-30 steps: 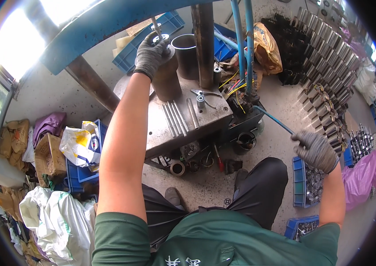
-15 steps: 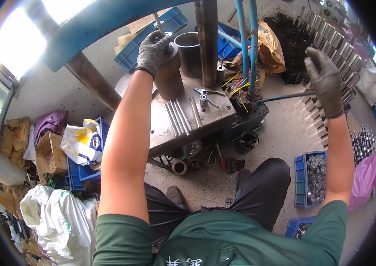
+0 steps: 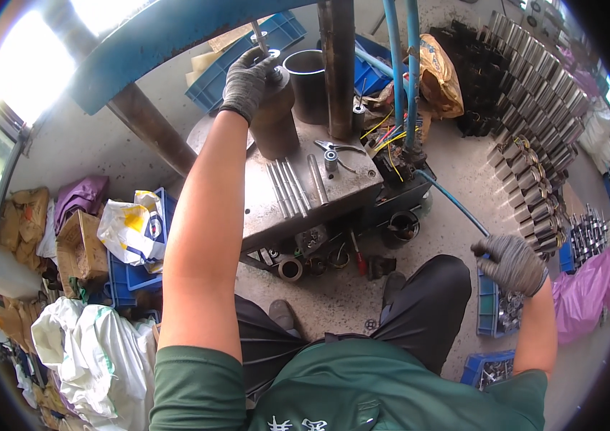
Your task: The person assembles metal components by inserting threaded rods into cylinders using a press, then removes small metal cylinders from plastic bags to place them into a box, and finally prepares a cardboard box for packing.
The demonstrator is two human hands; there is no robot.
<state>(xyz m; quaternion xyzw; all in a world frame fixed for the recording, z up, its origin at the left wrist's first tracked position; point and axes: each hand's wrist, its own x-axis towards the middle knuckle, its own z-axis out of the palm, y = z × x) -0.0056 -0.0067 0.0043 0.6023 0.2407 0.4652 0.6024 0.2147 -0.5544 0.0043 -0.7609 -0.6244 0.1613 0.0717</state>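
Note:
My left hand (image 3: 246, 80), in a grey work glove, is closed around a small shiny metal part (image 3: 274, 54) at the top of a thick dark steel cylinder (image 3: 274, 122). The cylinder stands upright on a steel press table (image 3: 247, 226); a thin rod (image 3: 257, 31) rises from the part. My right hand (image 3: 513, 264), gloved too, has its fingers curled at the end of a long blue lever (image 3: 456, 205). Its grip is partly hidden. Several metal rods (image 3: 287, 188) lie side by side on the table, near pliers (image 3: 341, 149) and a small ring-shaped part (image 3: 331, 159).
An open dark cylinder (image 3: 306, 86) stands behind the press post (image 3: 336, 72). Rows of shiny metal sleeves (image 3: 535, 79) cover the floor at right. Blue crates (image 3: 488, 305) of parts sit beside my right arm; white sacks (image 3: 96, 352) lie at left.
My right hand has come down and toward me, its fingers going from raised to curled. The blue lever has swung down with it. My left hand stays at the cylinder's top.

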